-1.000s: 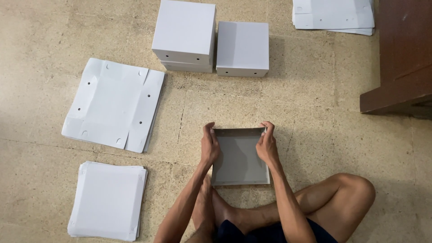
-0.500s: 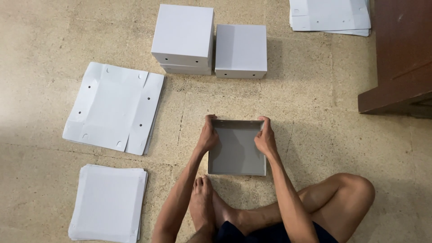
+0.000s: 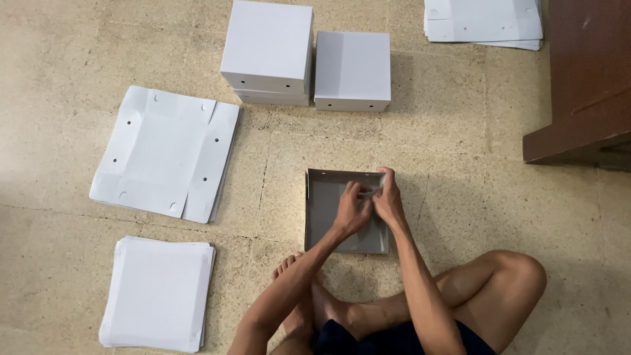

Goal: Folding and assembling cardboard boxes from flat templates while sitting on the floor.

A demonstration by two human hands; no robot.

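Tray: shallow square box half, grey card inside, low folded walls, open side up. Sits on floor just ahead of person's crossed legs, below the two finished boxes. Left and far walls stand upright, crisp folds; right far corner hidden by hands.

Left hand: reaches across tray interior, fingers curled, pinching at a wall flap near far right corner. Right hand: at same corner, fingers bent over the wall, gripping the flap from outside. Both hands touching, closed on the card; exact finger hold too small to tell.

Materials/shapes:
- Tall box: white card cube-ish, smooth matte, small punched holes along front edge, looks like two stacked.
- Low box: white, lower, just beside tall box on its right, holes in front wall.
- Flat blank: unfolded white sheet, creased flaps, punched holes, clipped corners; left of tray, well apart.
- Stack: plain white square sheets, neat pile, rounded corners, near left, below blank.
- More blanks: top right, cut off by frame edge.
- Furniture: dark brown wood, right edge.
- Floor: beige speckled stone tiles, thin joints, rough-looking.
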